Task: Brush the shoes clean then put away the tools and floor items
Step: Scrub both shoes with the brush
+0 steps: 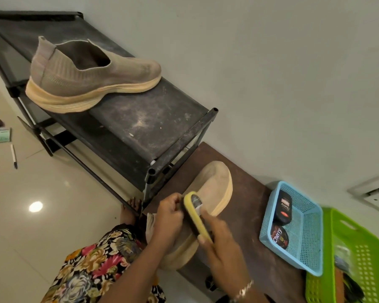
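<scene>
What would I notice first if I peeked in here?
Probably the big grey-brown shoe sitting alone on the dusty black rack at upper left. At bottom centre, the right hand grips a yellow brush over a second shoe held by the left hand. A bright blue basket and green basket sit at lower right.

shoe (92, 71): knit cloth | rack shelf (144, 125): dusty matt fabric | floor (53, 193): glossy tile
</scene>
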Demonstrator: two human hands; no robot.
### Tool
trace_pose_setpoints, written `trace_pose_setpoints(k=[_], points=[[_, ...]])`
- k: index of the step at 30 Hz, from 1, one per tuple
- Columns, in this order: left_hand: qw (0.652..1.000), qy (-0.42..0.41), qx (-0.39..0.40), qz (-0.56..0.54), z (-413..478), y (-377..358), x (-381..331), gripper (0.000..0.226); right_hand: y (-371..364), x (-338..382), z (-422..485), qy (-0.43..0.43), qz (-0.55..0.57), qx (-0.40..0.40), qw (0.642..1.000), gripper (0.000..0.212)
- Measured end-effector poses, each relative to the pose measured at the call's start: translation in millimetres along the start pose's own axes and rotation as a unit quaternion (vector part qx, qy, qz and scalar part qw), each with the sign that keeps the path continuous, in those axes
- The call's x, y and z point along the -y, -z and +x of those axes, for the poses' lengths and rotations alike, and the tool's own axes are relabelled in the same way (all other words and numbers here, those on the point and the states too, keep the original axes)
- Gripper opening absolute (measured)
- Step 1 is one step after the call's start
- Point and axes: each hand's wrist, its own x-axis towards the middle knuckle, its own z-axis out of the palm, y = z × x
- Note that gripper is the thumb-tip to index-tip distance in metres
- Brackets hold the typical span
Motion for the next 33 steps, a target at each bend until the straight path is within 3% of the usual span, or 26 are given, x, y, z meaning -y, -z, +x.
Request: trace_pose_setpoints(k=[3, 5, 7, 11, 17, 20, 26, 30, 33], points=[[1.000, 0.000, 0.019, 0.011, -0.8, 3.3, -5.6, 0.025, 2.1, -4.6, 1.1, 0.014, -0.065, -0.015, 0.998, 0.063], [0.998, -0.014, 0.037, 0.038, 0.0, 5.8, -6.1, 0.019, 18.8, -39.6, 36.2, -0.056, -0.110, -0.051, 0.991, 0.053], [0.996, -0.014, 0.064, 0.056, -2.5, 5.1, -6.8, 0.020, 44.3, -77.5, 74.6, -0.140, -0.160, -0.035, 0.976, 0.048], [0.997, -0.006, 0.057, 0.054, 2.9, 9.0, -2.9, 0.024, 58.4, -92.6, 104.5, -0.195, -0.160, -0.037, 0.967, 0.048], [0.991, -0.010, 0.061, 0.119, -0.5, 1.9, 6.2, 0.023, 1.2, -21.5, 2.8, -0.050, -0.047, -0.029, 0.997, 0.048], [0.996, 0.000, 0.067, 0.062, 3.5, 5.0, 5.1, 0.026, -0.1, -17.4, -7.2, -0.016, -0.048, -0.044, 0.998, 0.059], [0.988, -0.032, 0.095, 0.115, 1.7, 4.9, 2.6, 0.027, 42.0, -97.9, 84.6, -0.173, -0.220, 0.002, 0.960, 0.046], [0.992, -0.022, 0.084, 0.090, 6.5, 8.9, 6.9, 0.026, 47.4, -105.6, 105.0, -0.239, -0.147, -0.041, 0.959, 0.046], [0.986, -0.036, 0.077, 0.146, 3.7, 2.3, 10.4, 0.031, 16.9, -79.4, 65.4, -0.196, -0.078, -0.025, 0.977, 0.046]])
